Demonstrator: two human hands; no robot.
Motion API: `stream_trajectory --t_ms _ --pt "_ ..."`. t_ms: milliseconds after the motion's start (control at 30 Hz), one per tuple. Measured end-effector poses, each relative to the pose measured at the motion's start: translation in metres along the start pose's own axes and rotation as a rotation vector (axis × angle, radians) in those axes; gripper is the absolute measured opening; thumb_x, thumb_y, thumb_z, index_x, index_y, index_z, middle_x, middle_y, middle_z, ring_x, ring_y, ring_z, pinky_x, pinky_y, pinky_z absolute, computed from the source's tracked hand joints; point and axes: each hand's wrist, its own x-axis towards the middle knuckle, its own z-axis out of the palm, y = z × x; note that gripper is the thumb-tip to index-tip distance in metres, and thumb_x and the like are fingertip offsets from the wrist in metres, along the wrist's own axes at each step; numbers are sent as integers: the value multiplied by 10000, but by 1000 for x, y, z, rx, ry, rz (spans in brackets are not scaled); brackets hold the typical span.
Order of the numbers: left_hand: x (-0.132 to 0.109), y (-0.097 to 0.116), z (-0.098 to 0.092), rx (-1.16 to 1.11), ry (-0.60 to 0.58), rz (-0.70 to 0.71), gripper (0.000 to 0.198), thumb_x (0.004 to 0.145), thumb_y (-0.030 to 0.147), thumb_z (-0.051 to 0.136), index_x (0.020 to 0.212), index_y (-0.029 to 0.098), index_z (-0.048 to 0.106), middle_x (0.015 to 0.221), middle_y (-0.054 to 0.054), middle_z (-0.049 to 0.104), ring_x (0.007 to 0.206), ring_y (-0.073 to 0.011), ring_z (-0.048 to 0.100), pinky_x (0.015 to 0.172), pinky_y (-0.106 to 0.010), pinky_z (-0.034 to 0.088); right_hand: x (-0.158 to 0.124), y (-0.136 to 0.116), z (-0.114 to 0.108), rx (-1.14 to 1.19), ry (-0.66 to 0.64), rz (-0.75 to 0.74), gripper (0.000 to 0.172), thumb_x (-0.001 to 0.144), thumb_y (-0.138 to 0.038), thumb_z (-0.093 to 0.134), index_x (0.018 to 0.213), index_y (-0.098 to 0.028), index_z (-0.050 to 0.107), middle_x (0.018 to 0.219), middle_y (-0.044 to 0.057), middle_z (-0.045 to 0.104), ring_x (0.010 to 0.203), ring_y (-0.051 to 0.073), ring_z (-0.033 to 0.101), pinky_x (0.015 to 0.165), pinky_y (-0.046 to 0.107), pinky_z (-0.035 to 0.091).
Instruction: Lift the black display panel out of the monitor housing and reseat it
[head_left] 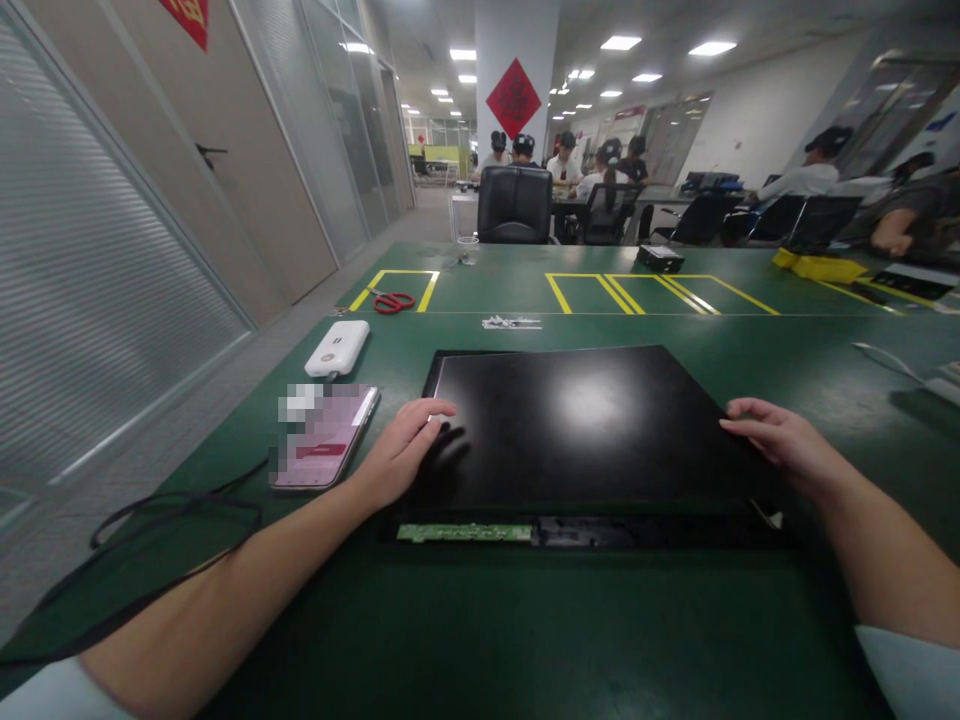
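Note:
A glossy black display panel [577,430] lies slightly askew over a dark frame on the green table. Along the near side of the frame, a green circuit board strip [465,532] shows. My left hand [409,445] grips the panel's left edge, its fingertips over the top face and the thumb hidden. At the opposite edge, my right hand [784,440] pinches the panel between thumb and fingers. The panel's right side looks raised a little above the frame. A small pale piece [766,515] pokes out beneath the near right corner.
Left of the panel are a phone [326,440], a white power bank [339,348] and a loose black cable [180,505]. Red-handled scissors [394,302], small white pieces [511,323] and a black box [660,259] sit farther back. Several people work at tables beyond a black chair [514,205].

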Motion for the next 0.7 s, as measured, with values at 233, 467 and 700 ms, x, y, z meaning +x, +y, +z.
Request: stream_trajectory --t_ms 233,467,700 --pt "1 1 -1 21 -31 -56 356 1065 388 393 1184 207 676 1226 -101 726 1208 -283 637 1107 -478 478 -9 -11 1 27 -32 23 465 484 -326 963 736 -248 580 407 -82 422 316 23 271 355 146 141" --pt "2 4 -1 13 -34 -83 358 1051 400 393 1161 216 680 1218 -96 730 1208 -284 639 1114 -472 469 -6 -10 1 147 -14 53 456 522 -242 928 743 -257 529 472 -64 529 312 64 406 306 146 284" --pt "4 8 0 0 -47 -102 346 1031 407 409 1124 219 685 1195 -100 735 1189 -304 644 1104 -492 469 -5 -9 4 117 -15 79 480 503 -216 891 801 -263 519 554 -59 604 381 110 531 339 182 416"
